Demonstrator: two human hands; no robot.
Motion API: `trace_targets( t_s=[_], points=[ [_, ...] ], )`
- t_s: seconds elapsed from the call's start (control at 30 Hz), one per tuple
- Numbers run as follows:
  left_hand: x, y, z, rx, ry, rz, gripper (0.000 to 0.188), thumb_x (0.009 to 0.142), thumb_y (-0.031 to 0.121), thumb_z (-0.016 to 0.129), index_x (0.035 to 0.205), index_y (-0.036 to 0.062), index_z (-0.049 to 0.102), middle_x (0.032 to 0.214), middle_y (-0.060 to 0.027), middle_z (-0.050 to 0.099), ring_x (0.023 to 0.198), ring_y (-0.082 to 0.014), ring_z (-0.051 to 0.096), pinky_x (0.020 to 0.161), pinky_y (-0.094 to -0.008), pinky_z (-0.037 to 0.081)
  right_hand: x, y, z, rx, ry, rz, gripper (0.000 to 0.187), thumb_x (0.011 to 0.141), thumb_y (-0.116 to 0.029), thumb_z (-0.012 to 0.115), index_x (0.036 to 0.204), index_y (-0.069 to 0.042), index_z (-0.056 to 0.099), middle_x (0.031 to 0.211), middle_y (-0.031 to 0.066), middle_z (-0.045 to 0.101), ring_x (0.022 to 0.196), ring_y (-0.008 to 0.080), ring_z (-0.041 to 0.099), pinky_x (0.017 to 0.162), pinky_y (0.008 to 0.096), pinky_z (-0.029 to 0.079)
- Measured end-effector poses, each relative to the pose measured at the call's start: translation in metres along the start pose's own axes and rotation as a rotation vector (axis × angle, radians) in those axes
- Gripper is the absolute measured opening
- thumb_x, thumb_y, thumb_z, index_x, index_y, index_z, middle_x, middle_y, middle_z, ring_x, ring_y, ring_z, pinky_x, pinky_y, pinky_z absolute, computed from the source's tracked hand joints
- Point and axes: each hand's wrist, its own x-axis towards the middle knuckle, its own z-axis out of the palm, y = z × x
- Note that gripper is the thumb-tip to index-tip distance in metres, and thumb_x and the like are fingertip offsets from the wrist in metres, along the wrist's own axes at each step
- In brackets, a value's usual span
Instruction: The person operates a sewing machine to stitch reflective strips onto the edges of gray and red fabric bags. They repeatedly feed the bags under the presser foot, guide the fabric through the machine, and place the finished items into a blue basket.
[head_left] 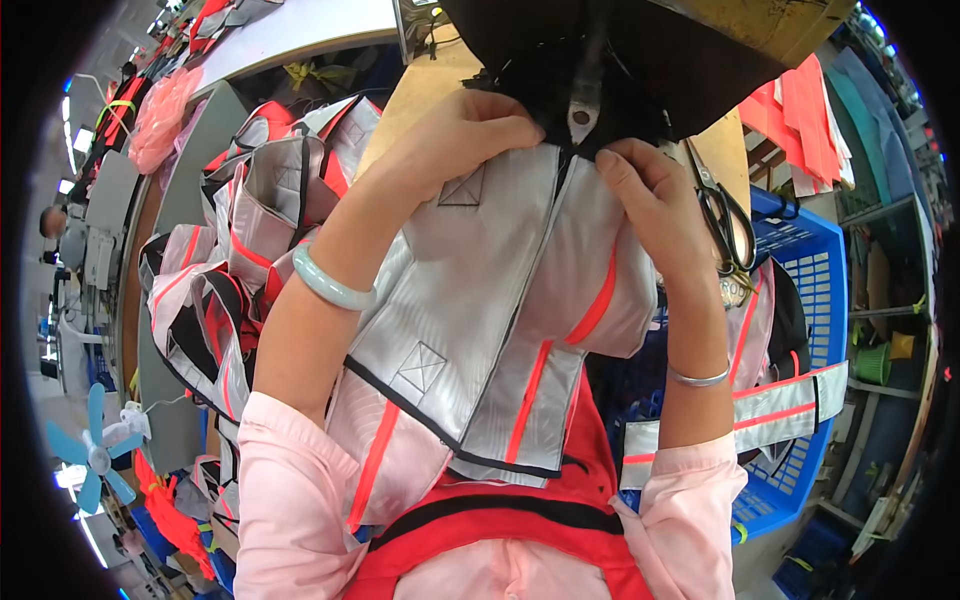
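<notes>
A silver fabric piece [480,275] with black edging, red stripes and stitched crossed squares hangs from my hands over my lap. My left hand [465,138] pinches its upper edge on the left, thumb and fingers together. On the other side of a dark lengthwise seam, my right hand [655,195] is closed on the same edge, fingers curled. Both hands are just below a dark machine head [690,65], which looks like a sewing machine. Its pointed metal part [583,110] comes down between them. The fingertips of my left hand are partly lost against the black area.
Black-handled scissors [728,225] lie right of my right hand. A blue plastic basket [825,300] with silver and red pieces stands at the right. More silver pieces [265,190] are heaped at the left, near a blue fan [97,455]. Red strips [800,120] lie at the far right.
</notes>
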Motion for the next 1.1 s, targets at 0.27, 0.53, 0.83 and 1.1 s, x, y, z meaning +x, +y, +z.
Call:
trace_targets(
  t_s=[0.27, 0.53, 0.83, 1.1],
  points=[
    [0.002, -0.002, 0.002, -0.096, -0.011, 0.014, 0.024, 0.083, 0.019, 0.065, 0.097, 0.0002, 0.068, 0.087, -0.0007, 0.066, 0.08, -0.0063, 0.06, 0.075, -0.0204, 0.047, -0.001, -0.003, -0.001, 0.049, 0.059, 0.01, 0.025, 0.092, -0.022, 0.059, 0.095, 0.002, 0.064, 0.07, -0.0045, 0.051, 0.066, 0.0033, 0.042, 0.057, 0.0223, 0.034],
    [-0.042, -0.015, -0.035, 0.246, -0.242, 0.143, 0.019, 0.091, 0.019, 0.062, 0.098, 0.0008, 0.061, 0.087, 0.0037, 0.058, 0.079, -0.0044, 0.052, 0.069, -0.0212, 0.045, -0.095, -0.025, -0.043, -0.101, -0.276, -0.176, 0.01, 0.083, -0.008, 0.06, 0.087, 0.001, 0.063, 0.072, 0.0075, 0.06, 0.067, 0.0155, 0.058, 0.061, 0.0315, 0.046],
    [-0.11, -0.045, -0.01, 0.317, -0.11, 0.367, 0.015, 0.088, 0.011, 0.062, 0.096, -0.0021, 0.063, 0.079, -0.0058, 0.061, 0.071, -0.0117, 0.054, 0.065, -0.0263, 0.045, -0.331, -0.059, -0.244, -0.628, 1.177, -0.405, 0.031, 0.093, -0.029, 0.052, 0.112, -0.006, 0.055, 0.102, 0.0063, 0.059, 0.089, 0.0171, 0.057, 0.077, 0.0307, 0.044],
    [-0.115, -0.021, 0.012, 0.3, 0.07, 0.418, 0.019, 0.087, 0.011, 0.063, 0.098, -0.004, 0.064, 0.085, -0.0109, 0.067, 0.077, -0.0165, 0.061, 0.07, -0.0286, 0.048, -0.335, -0.07, -0.55, -0.694, 1.167, 0.147, 0.044, 0.097, -0.033, 0.057, 0.132, -0.007, 0.053, 0.124, 0.0041, 0.055, 0.107, 0.0157, 0.056, 0.09, 0.0286, 0.044]
  ],
)
